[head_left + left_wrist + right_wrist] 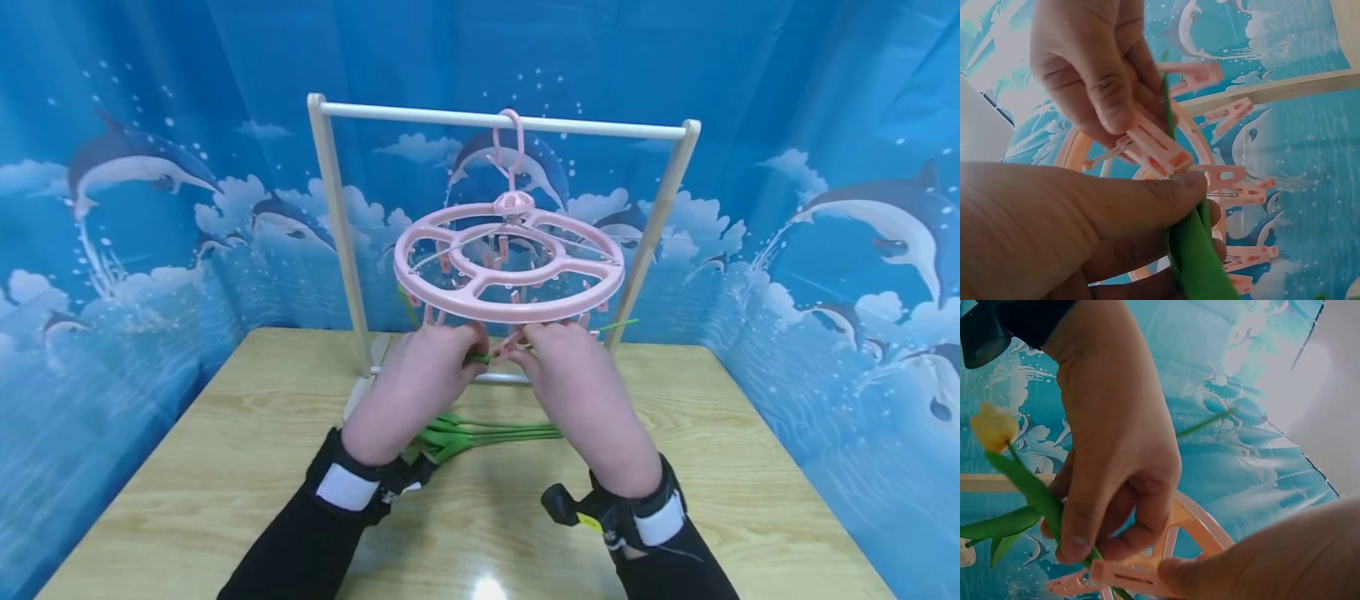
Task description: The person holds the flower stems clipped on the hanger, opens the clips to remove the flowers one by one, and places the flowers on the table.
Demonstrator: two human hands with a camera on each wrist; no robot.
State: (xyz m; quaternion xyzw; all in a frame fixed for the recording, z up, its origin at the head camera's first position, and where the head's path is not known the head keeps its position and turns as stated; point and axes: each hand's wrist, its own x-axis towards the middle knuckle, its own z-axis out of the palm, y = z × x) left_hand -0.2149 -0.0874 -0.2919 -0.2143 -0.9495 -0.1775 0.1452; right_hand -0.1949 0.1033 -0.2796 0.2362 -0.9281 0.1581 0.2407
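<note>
From the head view the backs of both hands hide the spot where fingers, clip and stem meet, and the flower's head is out of sight there; the yellow bloom (991, 427) shows only in the right wrist view. A pale wooden worktop (750, 467) stands before a blue curtain (120, 208) printed with dolphins, and on it a small wooden rail (502, 121) carries a round pink clip hanger (510, 267) by its hook. More green stems (487, 433) lie on the worktop beneath the wrists. The left hand (420, 375) has its grip clenched round a green flower stem (1200, 256), thumb pressed along it, just under the hanger's near rim. The right hand (577, 383) pinches a pink clip (1157, 147) between thumb and fingers, and the stem's top runs against that clip.
</note>
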